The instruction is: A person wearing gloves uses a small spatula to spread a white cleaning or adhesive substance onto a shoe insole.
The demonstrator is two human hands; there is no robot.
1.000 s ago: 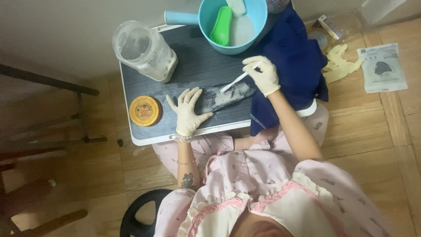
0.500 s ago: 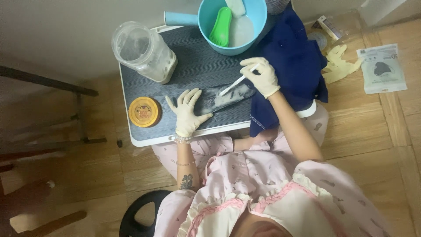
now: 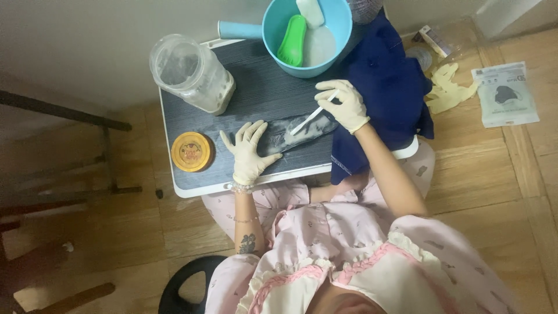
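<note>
Hands have barely moved since the earlier frame: the left hand [image 3: 249, 152] stays spread flat, fingers splayed, pressing one end of the dark insole [image 3: 293, 131], and the right hand [image 3: 347, 106] keeps its pinch on the thin white stick [image 3: 311, 114], whose tip still rests on the insole. Both hands wear pale gloves. The insole lies near the middle of the bench [image 3: 192, 181], slanting toward the right edge; it is dark grey, streaked with a whitish smear along its middle. A round yellow tin [image 3: 190, 151] with an orange lid sits near the front left corner, just beside the left hand. A clear plastic jar [image 3: 192, 73] stands at the back left. A flat white packet [image 3: 504, 94] with a dark shape printed on it lies on the floor, well apart on the right.
</note>
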